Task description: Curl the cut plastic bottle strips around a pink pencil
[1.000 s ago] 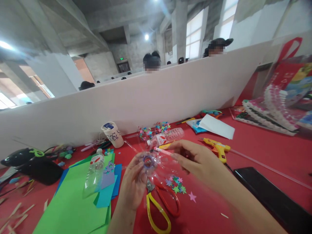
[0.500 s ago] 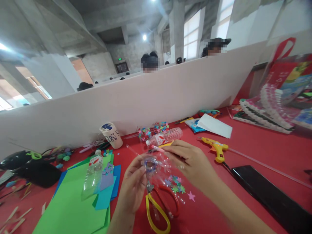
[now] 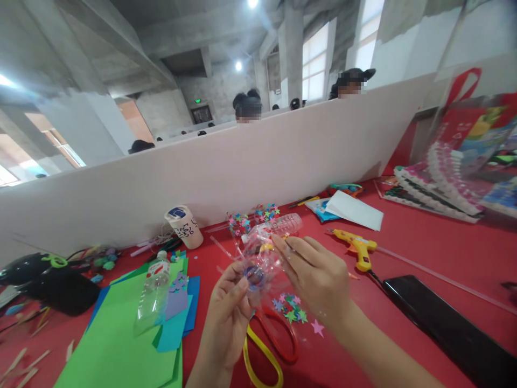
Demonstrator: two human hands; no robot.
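Observation:
My left hand (image 3: pixel 226 307) is closed around the neck of a cut clear plastic bottle (image 3: pixel 255 276), whose bluish round mouth faces me and whose thin strips spread outward. In my right hand (image 3: pixel 321 272) is a pink pencil (image 3: pixel 265 238), pinched near the plastic strips; its far end pokes out beyond the knuckles. Whether a strip is also between those fingers, I cannot tell. Beneath both hands lie scissors (image 3: pixel 263 353) with one yellow and one red handle, their blades hidden. Small foam stars (image 3: pixel 291 308) lie on the table just under the right hand.
A whole bottle (image 3: pixel 290 222) lies behind my hands near star-covered pieces (image 3: pixel 266 212). Right: yellow glue gun (image 3: pixel 357 245), black phone-like slab (image 3: pixel 436 312), white paper (image 3: pixel 354 210). Left: green sheets (image 3: pixel 117 328), another bottle (image 3: pixel 155 293), paper cup (image 3: pixel 184 226). A white partition (image 3: pixel 226 172) crosses behind.
The cut bottle and my left hand have shifted slightly right and down. My right hand has turned, so the pencil's far end now shows past its knuckles.

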